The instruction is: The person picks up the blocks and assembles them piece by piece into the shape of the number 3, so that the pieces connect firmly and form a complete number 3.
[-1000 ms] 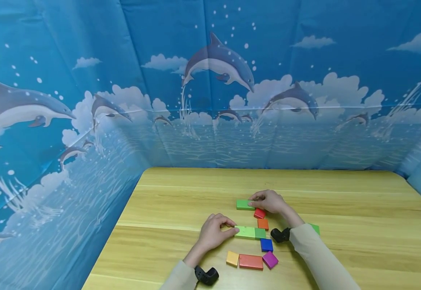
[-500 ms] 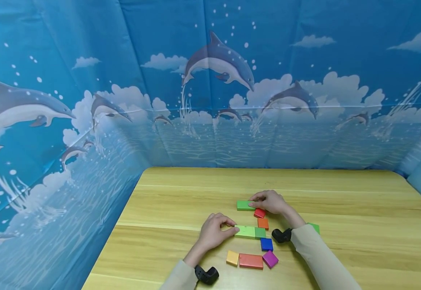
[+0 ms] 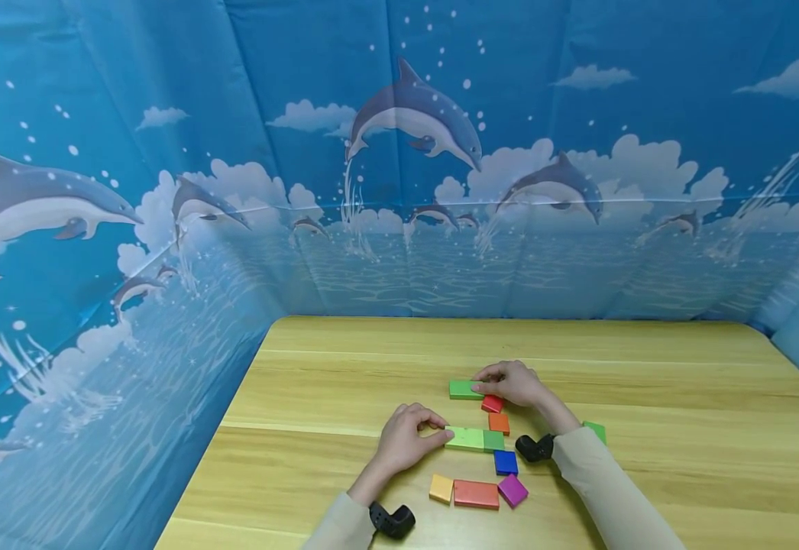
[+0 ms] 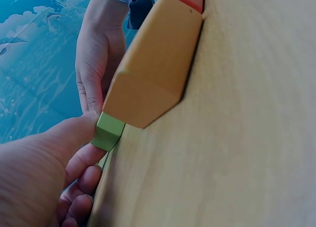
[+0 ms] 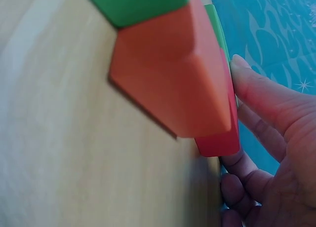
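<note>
In the head view my left hand (image 3: 406, 441) pinches the left end of a light green rectangular block (image 3: 464, 438) lying on the table. A darker green square block (image 3: 493, 441) touches its right end. Farther back, my right hand (image 3: 515, 382) grips the right end of a green rectangular block (image 3: 464, 389), partly hidden under its fingers. Just below that hand sits a red block (image 3: 492, 403), then an orange block (image 3: 499, 424). The left wrist view shows my thumb and index finger on the light green block (image 4: 108, 131). In the right wrist view the red block (image 5: 222, 138) is beside my fingers.
A blue block (image 3: 506, 462), a purple block (image 3: 512, 490) turned at an angle, a salmon-red rectangular block (image 3: 477, 495) and a yellow-orange block (image 3: 441, 489) lie nearer me. Another green block (image 3: 596, 432) is partly behind the right sleeve. A dolphin-print curtain (image 3: 399, 267) borders the table.
The right hand and the far green block have shifted very slightly toward me, mostly in the first half second. The left hand keeps its place.
</note>
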Demonstrator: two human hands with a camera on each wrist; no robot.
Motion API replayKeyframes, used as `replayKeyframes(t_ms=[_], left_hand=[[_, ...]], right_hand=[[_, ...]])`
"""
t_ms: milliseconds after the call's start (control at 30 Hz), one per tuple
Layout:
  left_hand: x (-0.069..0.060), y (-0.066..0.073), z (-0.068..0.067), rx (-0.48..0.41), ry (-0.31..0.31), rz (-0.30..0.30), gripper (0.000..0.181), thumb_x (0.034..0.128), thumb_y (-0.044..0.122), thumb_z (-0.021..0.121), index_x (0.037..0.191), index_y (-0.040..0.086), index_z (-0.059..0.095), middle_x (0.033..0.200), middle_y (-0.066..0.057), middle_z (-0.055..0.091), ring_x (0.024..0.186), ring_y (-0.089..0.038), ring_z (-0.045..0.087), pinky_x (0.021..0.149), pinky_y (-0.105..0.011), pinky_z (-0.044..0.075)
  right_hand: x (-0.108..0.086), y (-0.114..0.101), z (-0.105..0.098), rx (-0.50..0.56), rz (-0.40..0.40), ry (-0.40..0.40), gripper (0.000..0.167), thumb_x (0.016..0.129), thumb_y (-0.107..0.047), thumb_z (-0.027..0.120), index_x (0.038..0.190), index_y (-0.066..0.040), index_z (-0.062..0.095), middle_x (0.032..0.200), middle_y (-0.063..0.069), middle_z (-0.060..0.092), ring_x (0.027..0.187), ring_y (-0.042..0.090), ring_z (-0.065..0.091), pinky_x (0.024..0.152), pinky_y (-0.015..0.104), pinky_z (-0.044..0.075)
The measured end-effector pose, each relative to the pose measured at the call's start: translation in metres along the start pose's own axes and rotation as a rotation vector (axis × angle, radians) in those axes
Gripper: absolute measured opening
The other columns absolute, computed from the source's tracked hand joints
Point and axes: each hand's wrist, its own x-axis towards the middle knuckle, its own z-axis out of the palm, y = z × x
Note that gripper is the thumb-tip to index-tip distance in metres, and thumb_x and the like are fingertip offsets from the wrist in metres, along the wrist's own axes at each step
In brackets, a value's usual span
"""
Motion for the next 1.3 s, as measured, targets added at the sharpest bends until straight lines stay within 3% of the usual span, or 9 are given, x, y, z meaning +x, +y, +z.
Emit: replayKeyframes(t_ms=[433, 667, 967, 1300], left_hand=[[0.0025, 0.0001, -0.0041, 0.000, -0.012, -0.004, 0.022, 0.0833, 0.043, 0.070, 0.090, 0.022, 0.073, 0.084, 0.017, 0.057, 0.076, -0.004, 0.045, 0.073, -0.024, 0.037], [0.0036, -0.0017, -0.0024, 0.010, -0.013, 0.003, 0.021, 0.0838, 0.044, 0.070, 0.091, 0.023, 0.073, 0.083, 0.019, 0.056, 0.076, -0.002, 0.045, 0.088, -0.035, 0.038], [0.0036, -0.0030, -0.0030, 0.003, -0.006, 0.007, 0.022, 0.0833, 0.044, 0.070, 0.090, 0.023, 0.073, 0.083, 0.018, 0.057, 0.075, -0.003, 0.045, 0.071, -0.024, 0.037], [0.0033, -0.0021, -0.0032, -0.009, -0.012, -0.001, 0.021, 0.0832, 0.043, 0.071, 0.090, 0.023, 0.073, 0.083, 0.017, 0.057, 0.076, -0.004, 0.045, 0.070, -0.022, 0.037]], right_hand=[[0.0000, -0.0015, 0.0007, -0.004, 0.010, 0.003, 0.028, 0.086, -0.041, 0.068, 0.103, -0.019, 0.073, 0.083, -0.005, 0.058, 0.076, 0.017, 0.045, 0.069, 0.039, 0.027], [-0.0003, -0.0013, 0.0007, 0.005, 0.015, 0.005, 0.028, 0.087, -0.039, 0.068, 0.103, -0.018, 0.073, 0.083, -0.005, 0.057, 0.079, 0.019, 0.042, 0.069, 0.039, 0.026], [0.0009, 0.0018, 0.0023, -0.003, -0.007, 0.017, 0.028, 0.087, -0.040, 0.068, 0.104, -0.018, 0.073, 0.084, -0.005, 0.058, 0.079, 0.019, 0.043, 0.069, 0.039, 0.026], [-0.0025, -0.0009, 0.0027, 0.017, -0.003, 0.025, 0.027, 0.087, -0.038, 0.068, 0.104, -0.017, 0.073, 0.084, -0.004, 0.057, 0.079, 0.020, 0.041, 0.068, 0.040, 0.025]])
